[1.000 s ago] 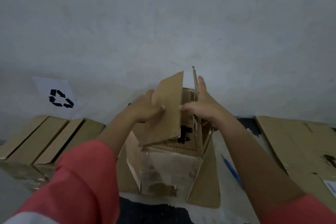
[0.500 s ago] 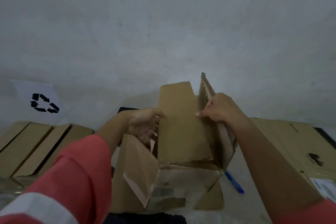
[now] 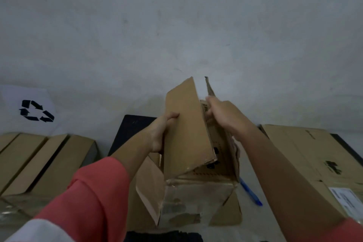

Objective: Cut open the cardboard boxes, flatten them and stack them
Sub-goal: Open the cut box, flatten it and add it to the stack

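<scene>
Cardboard box (image 3: 198,188) stands opened between my hands on the counter (image 3: 253,220); left hand (image 3: 163,131) grasps its raised left flap (image 3: 186,127), right hand (image 3: 224,116) clenches the right flap's edge.

Two bare hands, left hand (image 3: 163,132) and right hand (image 3: 224,115), no gloves, rings or watch visible. Forearms bare up to pushed-back sleeves. Left sleeve (image 3: 92,200) is coral-red knit-looking fabric, bunched with soft folds below the elbow, and has a white band (image 3: 37,231) at the bottom-left frame edge. Right sleeve (image 3: 351,231) same coral-red, only a small corner in view at bottom right
</scene>
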